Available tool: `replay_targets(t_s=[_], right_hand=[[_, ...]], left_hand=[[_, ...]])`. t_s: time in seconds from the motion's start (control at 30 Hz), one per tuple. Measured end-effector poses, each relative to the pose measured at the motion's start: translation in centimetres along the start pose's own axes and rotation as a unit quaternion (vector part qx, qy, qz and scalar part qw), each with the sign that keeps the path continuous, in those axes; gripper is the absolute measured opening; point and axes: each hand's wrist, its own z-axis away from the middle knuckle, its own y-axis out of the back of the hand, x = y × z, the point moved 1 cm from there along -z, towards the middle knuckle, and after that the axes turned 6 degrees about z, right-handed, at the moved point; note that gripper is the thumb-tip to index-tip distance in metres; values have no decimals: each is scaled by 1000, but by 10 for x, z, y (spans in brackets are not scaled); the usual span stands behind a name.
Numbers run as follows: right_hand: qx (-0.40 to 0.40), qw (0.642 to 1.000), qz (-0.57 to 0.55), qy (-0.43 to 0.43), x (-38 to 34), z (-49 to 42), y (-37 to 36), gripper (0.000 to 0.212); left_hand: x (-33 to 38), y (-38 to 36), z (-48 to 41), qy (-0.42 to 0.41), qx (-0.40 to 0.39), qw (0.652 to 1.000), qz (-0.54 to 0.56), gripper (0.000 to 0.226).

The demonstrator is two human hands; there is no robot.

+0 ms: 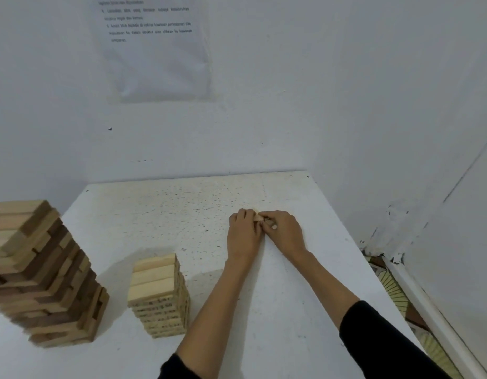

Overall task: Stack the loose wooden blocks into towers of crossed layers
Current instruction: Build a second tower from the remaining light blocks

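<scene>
Far left of the short tower [157,294]: tall tower [42,272], mixed pale and dark wood. Short tower pale, square-edged. Right of it, farther back on the speckled white surface [182,203]: left hand [243,233] and right hand [284,231] touching, fingers curled on a pale wooden block [257,216] between them.

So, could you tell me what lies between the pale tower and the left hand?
Head view: only bare speckled table lies between the pale tower and the left hand.

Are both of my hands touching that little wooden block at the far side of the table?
Touching. The head view shows the left hand and right hand meeting around the wooden block, with fingers of both curled against it.
</scene>
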Motion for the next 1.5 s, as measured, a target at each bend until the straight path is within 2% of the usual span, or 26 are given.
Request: replay_targets(t_s=[0.2, 0.37, 0.47, 0.57, 0.67, 0.8, 0.93, 1.03, 1.13, 1.23, 1.37, 1.5], right_hand=[[-6, 998, -55, -27, 5, 29, 9, 27], [-31, 996, -70, -56, 7, 44, 25, 40], [-43, 999, 1, -21, 3, 44, 28, 44], [-91, 988, 111, 52, -3, 43, 25, 46], [-86, 977, 178, 82, -7, 42, 22, 36], [-69, 975, 199, 75, -17, 44, 24, 28], [-98, 964, 206, 134, -23, 48, 21, 30], [-116, 961, 197, 153, -30, 49, 25, 23], [-150, 954, 218, 138, -39, 48, 32, 16], [-175, 962, 193, 85, -45, 60, 38, 17], [-162, 981, 109, 3, -50, 95, 39, 18], [-154, 985, 67, -36, -52, 113, 41, 15]], left_hand=[[4, 15, 33, 7, -38, 996, -84, 39], [4, 24, 52, 14, -56, 994, -96, 52], [5, 31, 60, 22, -95, 992, -79, 58], [5, 36, 68, 23, -124, 991, -46, 62], [5, 43, 72, 38, -142, 988, -38, 73], [4, 51, 72, 64, -168, 984, 12, 92], [0, 50, 80, 72, -162, 983, 36, 88], [-2, 50, 85, 80, -148, 985, 44, 87], [-2, 53, 92, 88, -142, 984, 61, 87], [-3, 55, 101, 87, -141, 984, 72, 89], [-8, 57, 113, 78, -156, 979, 103, 91], [-11, 62, 115, 56, -178, 976, 114, 92]])
